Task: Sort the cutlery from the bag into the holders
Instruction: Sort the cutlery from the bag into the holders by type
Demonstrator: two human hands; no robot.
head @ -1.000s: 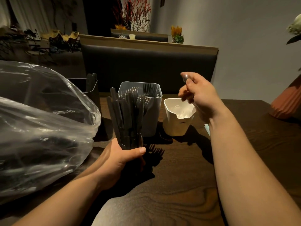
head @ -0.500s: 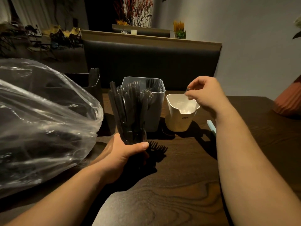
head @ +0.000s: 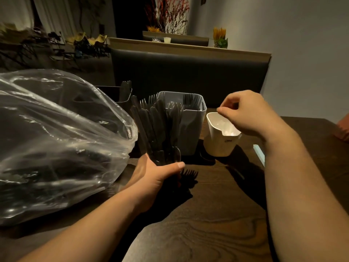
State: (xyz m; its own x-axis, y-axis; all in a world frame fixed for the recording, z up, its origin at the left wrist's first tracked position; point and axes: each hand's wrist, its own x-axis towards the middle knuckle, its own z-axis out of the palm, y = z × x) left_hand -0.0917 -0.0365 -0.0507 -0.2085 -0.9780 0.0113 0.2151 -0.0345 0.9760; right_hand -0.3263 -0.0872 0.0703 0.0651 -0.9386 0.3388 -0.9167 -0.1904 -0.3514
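Note:
My left hand (head: 156, 178) grips a bundle of black plastic cutlery (head: 158, 129) upright by its lower ends, just in front of the grey holder (head: 190, 133), which has forks in it. My right hand (head: 247, 112) hovers over the rim of the white holder (head: 219, 144), fingers loosely curled and pointing down, with nothing visible between the fingertips. Clear pieces lie inside the white holder. A dark holder (head: 113, 91) with black cutlery stands behind the clear plastic bag (head: 56, 138), which fills the left side and holds more dark cutlery.
A black fork (head: 188, 173) lies on the dark wooden table (head: 217, 214) beside my left thumb. A pale blue strip (head: 258, 154) lies right of the white holder. An orange vase (head: 342, 129) stands at the right edge. A padded bench back (head: 188, 72) runs behind the holders.
My right hand came down from head height to the white holder's rim; the clear spoon it held up is no longer seen in its fingers. My left hand kept its bundle still.

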